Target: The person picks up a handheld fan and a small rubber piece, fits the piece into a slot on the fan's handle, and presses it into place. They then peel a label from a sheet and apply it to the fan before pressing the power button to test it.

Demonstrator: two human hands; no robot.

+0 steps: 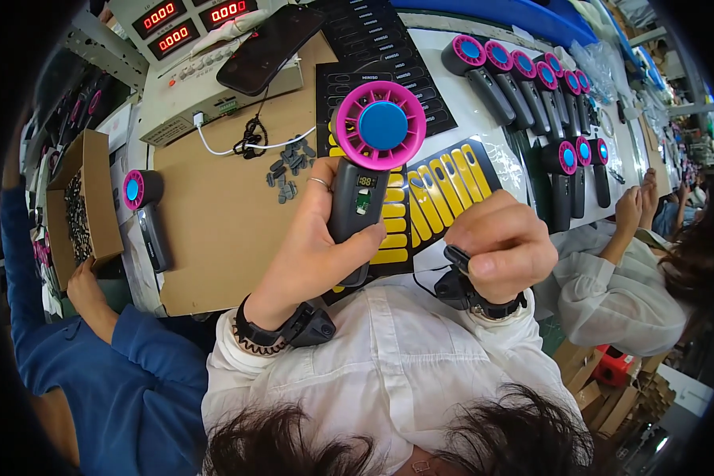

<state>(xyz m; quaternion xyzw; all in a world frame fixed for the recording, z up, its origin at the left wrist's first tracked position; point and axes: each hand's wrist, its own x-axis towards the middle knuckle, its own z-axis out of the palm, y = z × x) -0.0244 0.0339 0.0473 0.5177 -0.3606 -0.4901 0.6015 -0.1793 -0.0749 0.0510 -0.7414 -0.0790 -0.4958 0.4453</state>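
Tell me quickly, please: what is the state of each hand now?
Left hand: closed around a fan.
Right hand: closed, pinching a small black piece.

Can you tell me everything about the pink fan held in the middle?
The fan has a pink spoked ring around a blue disc, and a dark grey handle; it looks plastic. The handle has a little display and an opening showing a green circuit board. Its round end points away from the person. The left grip holds the handle, thumb across its front.
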